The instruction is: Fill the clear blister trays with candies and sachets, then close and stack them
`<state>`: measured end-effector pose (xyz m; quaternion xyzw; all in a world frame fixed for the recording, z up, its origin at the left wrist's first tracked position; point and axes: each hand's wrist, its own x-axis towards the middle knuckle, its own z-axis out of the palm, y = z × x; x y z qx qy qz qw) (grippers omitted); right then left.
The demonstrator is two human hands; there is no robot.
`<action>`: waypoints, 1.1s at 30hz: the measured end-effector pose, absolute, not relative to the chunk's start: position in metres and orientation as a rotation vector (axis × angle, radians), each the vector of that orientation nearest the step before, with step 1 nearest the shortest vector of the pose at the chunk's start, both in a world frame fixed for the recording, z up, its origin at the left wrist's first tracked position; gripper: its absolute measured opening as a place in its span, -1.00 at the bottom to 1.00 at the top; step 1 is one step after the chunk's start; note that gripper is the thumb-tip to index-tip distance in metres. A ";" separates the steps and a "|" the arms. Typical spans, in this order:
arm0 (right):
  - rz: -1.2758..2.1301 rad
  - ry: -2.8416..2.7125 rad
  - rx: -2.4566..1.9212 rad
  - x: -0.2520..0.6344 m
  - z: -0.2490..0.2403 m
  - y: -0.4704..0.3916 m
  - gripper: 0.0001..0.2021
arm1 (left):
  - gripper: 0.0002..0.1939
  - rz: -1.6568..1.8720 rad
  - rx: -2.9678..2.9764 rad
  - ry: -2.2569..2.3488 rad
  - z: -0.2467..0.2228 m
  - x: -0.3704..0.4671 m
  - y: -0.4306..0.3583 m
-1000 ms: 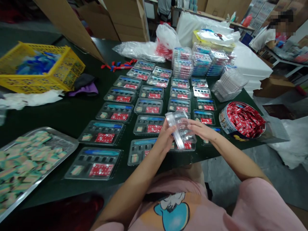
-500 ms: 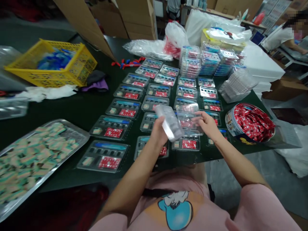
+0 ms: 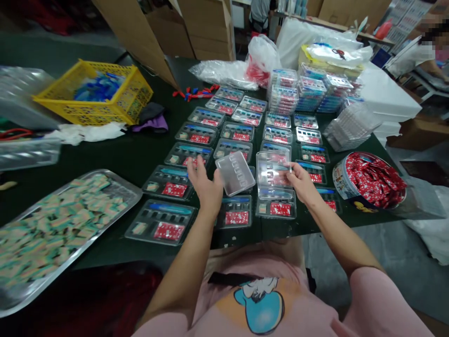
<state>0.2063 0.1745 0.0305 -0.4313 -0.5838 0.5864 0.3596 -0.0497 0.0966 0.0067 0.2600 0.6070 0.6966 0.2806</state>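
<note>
My left hand [image 3: 207, 187] is open, its fingers spread and its thumb beside the edge of a clear plastic lid [image 3: 235, 173]. That lid lies tilted over the filled trays in the middle columns. My right hand [image 3: 300, 181] pinches the right edge of another clear lid [image 3: 264, 171], held above a tray with a red packet [image 3: 280, 209]. Around both hands, rows of clear trays hold blue pens, small pale erasers and red patterned packets; one such tray [image 3: 131, 230] is at the front left.
A metal tray [image 3: 133, 189] of pale erasers lies left, below a yellow basket [image 3: 112, 111] of blue items. On the right are a round tin [image 3: 339, 180] of red packets and stacked clear lids [image 3: 349, 128]. Stacks of filled trays [image 3: 285, 93] stand behind. Another person [image 3: 409, 56] sits far right.
My left hand has let go of its lid and moved left, fingers spreading. The lid now lies over the trays. My right hand still holds its lid, now flatter over a tray.
</note>
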 end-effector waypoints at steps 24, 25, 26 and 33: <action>0.823 -2.321 -0.911 0.177 0.057 0.111 -0.50 | -0.60 1.392 0.485 0.999 0.049 0.024 0.082; 0.834 -2.318 -0.920 0.178 0.057 0.110 -0.50 | -0.60 1.387 0.490 0.992 0.048 0.024 0.082; 0.844 -2.316 -0.928 0.178 0.056 0.110 -0.50 | -0.60 1.382 0.497 0.986 0.048 0.024 0.082; 0.887 -2.276 -0.959 0.177 0.054 0.110 -0.51 | -0.63 1.420 0.556 0.987 0.049 0.027 0.080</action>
